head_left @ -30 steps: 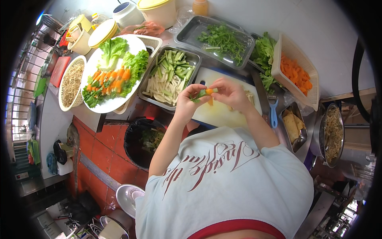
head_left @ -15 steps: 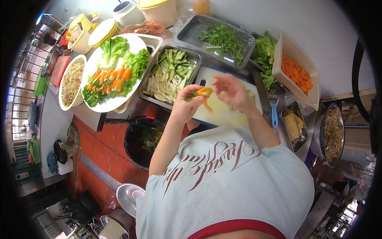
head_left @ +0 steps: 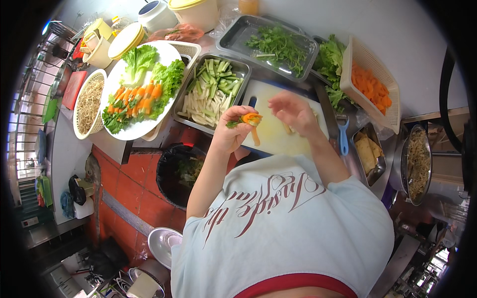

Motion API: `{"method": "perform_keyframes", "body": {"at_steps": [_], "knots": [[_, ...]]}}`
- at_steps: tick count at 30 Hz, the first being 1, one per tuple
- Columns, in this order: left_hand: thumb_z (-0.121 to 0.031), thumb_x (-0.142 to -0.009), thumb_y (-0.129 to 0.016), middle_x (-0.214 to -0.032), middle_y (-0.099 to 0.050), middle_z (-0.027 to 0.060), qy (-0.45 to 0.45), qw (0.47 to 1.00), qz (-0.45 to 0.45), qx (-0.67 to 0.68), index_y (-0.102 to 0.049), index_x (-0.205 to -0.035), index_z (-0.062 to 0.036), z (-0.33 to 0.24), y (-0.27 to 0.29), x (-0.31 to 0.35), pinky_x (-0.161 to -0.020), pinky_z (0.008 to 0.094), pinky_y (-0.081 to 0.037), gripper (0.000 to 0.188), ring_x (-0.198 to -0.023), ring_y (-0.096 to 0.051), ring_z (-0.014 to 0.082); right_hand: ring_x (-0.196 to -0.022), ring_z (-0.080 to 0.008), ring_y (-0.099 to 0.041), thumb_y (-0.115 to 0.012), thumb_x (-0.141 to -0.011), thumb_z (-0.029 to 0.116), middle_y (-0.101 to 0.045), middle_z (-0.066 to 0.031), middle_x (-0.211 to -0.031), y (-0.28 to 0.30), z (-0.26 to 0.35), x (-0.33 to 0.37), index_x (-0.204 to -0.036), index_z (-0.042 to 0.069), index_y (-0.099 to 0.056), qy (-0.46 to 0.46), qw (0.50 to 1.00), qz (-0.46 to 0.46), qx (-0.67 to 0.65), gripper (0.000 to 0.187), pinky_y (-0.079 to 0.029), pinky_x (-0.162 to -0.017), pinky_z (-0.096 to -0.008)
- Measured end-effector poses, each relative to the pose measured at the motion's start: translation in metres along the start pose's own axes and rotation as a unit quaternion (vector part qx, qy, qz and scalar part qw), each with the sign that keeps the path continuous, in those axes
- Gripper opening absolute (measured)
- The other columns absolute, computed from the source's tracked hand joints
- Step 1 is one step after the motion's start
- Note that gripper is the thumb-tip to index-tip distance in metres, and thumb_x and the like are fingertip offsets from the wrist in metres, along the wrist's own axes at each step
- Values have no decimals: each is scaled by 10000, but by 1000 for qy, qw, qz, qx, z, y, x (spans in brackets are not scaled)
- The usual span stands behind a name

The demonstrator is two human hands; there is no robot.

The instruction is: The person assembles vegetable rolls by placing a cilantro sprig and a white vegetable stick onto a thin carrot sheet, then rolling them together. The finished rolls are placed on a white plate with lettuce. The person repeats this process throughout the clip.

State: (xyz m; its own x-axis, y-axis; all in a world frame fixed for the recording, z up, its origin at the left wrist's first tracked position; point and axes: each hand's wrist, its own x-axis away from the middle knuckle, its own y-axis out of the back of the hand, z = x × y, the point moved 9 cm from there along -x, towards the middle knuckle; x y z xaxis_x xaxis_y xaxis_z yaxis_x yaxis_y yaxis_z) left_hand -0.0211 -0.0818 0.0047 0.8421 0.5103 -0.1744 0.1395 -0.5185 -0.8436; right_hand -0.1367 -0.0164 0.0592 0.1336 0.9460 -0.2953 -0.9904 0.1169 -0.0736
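The bare left hand (head_left: 230, 133) pinches a small roll of bright-orange vegetable strip and green leaf (head_left: 252, 119) in its fingers, one orange end dangling. Just right of the roll, apart from it, hangs the loosely spread bare right hand (head_left: 298, 116). Below lies a white rectangular plastic cutting board (head_left: 276, 143); beyond, a rectangular grey metal tray (head_left: 237, 40).

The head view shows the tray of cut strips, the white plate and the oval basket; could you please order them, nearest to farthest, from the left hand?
1. Tray of cut strips, ahead and slightly left of the left hand.
2. White plate, farther left.
3. Oval basket, left of the plate.
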Motion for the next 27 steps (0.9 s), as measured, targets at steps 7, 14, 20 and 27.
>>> {"method": "perform_keyframes", "body": {"at_steps": [7, 14, 20, 27], "knots": [[87, -692, -664, -1053, -537, 115, -4, 994, 36, 98, -564, -976, -76, -2, 0, 4, -805, 271, -471, 343, -919, -534, 232, -891, -186, -565, -663, -736, 155, -577, -80, -943, 54, -83, 22, -944, 47, -568, -247, 884, 24, 396, 252, -445, -776, -295], [60, -703, -676, -1054, -539, 106, -7, 984, 63, 164, -566, -981, -93, -1, -1, 7, -795, 263, -453, 336, -913, -507, 232, -972, -283, -544, -686, -678, 191, -569, -113, -997, 63, -95, 44, -933, 73, -510, -239, 826, 25, 510, 331, -441, -809, -377], [66, -704, -672, -1053, -539, 104, 1, 986, 70, 152, -567, -979, -93, 0, -7, 7, -803, 257, -454, 335, -913, -512, 233, -970, -284, -541, -687, -678, 189, -563, -110, -995, 63, -93, 45, -922, 76, -504, -265, 827, 24, 495, 325, -442, -803, -374], [78, -686, -678, -1051, -541, 100, -2, 987, 66, 148, -573, -962, -93, 0, -4, 8, -801, 258, -458, 342, -919, -515, 236, -816, -292, -568, -689, -648, 226, -583, -136, -848, 59, -88, 45, -801, 43, -530, -253, 792, 29, 555, 287, -448, -696, -382]]}}
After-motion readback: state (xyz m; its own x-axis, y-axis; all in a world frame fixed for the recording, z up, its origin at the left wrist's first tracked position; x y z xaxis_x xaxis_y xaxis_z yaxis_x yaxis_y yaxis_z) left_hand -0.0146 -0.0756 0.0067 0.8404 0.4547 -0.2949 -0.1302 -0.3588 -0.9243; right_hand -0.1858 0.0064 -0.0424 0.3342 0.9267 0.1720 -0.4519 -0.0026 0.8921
